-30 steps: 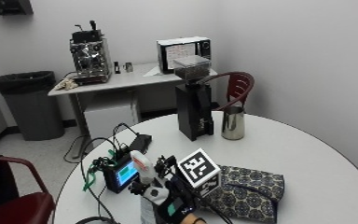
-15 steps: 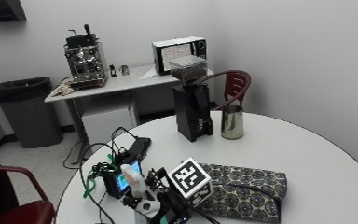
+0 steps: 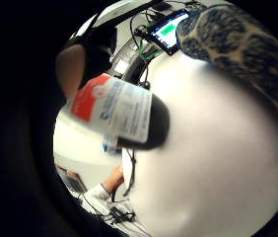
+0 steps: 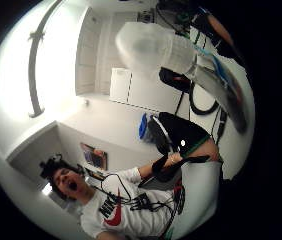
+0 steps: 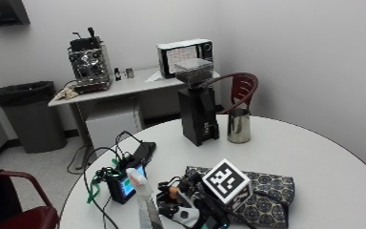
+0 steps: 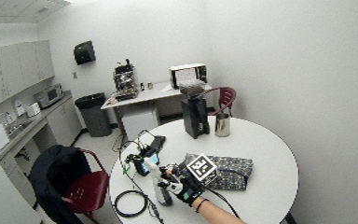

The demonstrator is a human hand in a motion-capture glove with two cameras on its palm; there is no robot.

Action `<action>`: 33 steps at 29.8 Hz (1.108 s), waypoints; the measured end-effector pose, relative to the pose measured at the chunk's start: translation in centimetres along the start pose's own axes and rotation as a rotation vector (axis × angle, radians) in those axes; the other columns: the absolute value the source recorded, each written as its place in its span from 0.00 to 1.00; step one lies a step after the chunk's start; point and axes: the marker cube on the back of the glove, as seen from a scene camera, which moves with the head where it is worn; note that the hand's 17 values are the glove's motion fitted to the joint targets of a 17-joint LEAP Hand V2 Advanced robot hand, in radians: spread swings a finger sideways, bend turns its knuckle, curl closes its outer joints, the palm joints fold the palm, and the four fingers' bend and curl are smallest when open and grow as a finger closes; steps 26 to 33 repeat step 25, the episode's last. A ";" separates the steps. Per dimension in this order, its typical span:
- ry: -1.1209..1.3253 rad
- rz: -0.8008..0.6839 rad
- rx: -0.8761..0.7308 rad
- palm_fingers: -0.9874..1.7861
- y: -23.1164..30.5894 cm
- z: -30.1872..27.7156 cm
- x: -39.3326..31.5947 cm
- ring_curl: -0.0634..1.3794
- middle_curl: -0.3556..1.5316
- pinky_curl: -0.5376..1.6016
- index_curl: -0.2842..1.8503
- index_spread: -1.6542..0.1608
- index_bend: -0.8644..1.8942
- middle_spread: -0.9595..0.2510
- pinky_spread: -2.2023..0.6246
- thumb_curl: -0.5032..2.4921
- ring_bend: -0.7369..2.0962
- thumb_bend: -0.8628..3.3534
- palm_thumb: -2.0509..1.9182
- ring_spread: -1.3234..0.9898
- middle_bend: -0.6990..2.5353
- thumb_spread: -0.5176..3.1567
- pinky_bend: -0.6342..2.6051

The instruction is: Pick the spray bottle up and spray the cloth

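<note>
Already the gloved right hand [image 5: 192,212] grasps the spray bottle [image 5: 146,202], lifted near the surface's [image 5: 310,157] front edge, just beside the patterned cloth [image 5: 265,191] lying flat. Pickup looks done; spraying remains. Next, I judge, the nozzle must turn toward the cloth before the trigger is squeezed.

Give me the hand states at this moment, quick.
Right hand: gloved, grips the spray bottle above the table, beside the cloth.
Other hand: not visible, cannot be told.
</note>
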 end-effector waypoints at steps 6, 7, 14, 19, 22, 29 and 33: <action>0.183 0.003 -0.045 0.62 6.6 -6.0 0.2 0.29 0.41 0.40 0.27 0.76 0.36 0.74 0.84 0.28 0.38 0.20 0.69 0.55 0.32 0.44 0.27; 0.212 0.003 -0.046 0.62 7.4 -6.6 0.2 0.29 0.41 0.40 0.27 0.76 0.36 0.74 0.84 0.28 0.38 0.20 0.69 0.55 0.32 0.44 0.27; 0.382 0.029 -0.012 0.64 12.0 -9.7 -1.2 0.29 0.41 0.40 0.27 0.76 0.37 0.74 0.84 0.28 0.37 0.20 0.70 0.56 0.32 0.45 0.26; 0.589 0.016 0.060 0.65 13.9 -12.3 -4.1 0.29 0.41 0.40 0.28 0.76 0.37 0.75 0.84 0.28 0.36 0.20 0.70 0.57 0.32 0.45 0.25; 0.726 0.045 0.110 0.65 14.9 -13.4 -5.9 0.29 0.41 0.40 0.28 0.76 0.37 0.75 0.85 0.28 0.35 0.20 0.69 0.57 0.32 0.45 0.25; 0.766 0.059 0.125 0.65 15.6 -13.7 -6.8 0.29 0.41 0.40 0.28 0.77 0.37 0.75 0.85 0.28 0.34 0.20 0.70 0.57 0.32 0.45 0.25; 0.766 0.059 0.125 0.65 15.6 -13.7 -6.8 0.29 0.41 0.40 0.28 0.77 0.37 0.75 0.85 0.28 0.34 0.20 0.70 0.57 0.32 0.45 0.25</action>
